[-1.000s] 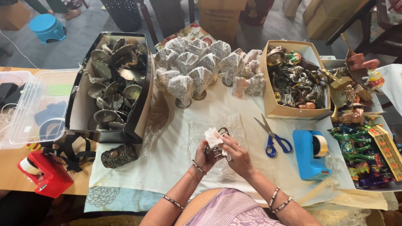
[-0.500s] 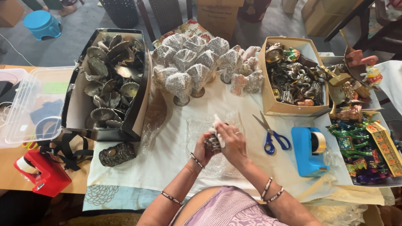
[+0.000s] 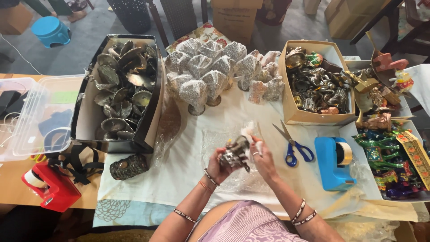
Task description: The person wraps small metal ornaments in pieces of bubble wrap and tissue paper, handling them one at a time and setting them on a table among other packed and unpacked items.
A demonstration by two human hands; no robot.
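My left hand (image 3: 217, 164) and my right hand (image 3: 263, 157) both hold a small dark metal ornament (image 3: 234, 151) above a sheet of clear bubble wrap (image 3: 228, 136) lying on the white tablecloth (image 3: 188, 166). A scrap of white wrapping (image 3: 247, 133) sticks up between my right fingers and the ornament. Behind the wrap stands a cluster of several ornaments wrapped in bubble wrap (image 3: 210, 71). Blue-handled scissors (image 3: 293, 145) lie just right of my right hand.
A black box of metal dishes (image 3: 121, 94) stands at the left, a cardboard box of brass ornaments (image 3: 316, 87) at the right. A blue tape dispenser (image 3: 332, 162), a red tape dispenser (image 3: 47, 186), a clear plastic bin (image 3: 27, 116) and colourful figurines (image 3: 387, 166) surround the work area.
Both hands have turned the ornament and shifted slightly with it above the bubble wrap; the white wrapping now stands up by my right fingers.
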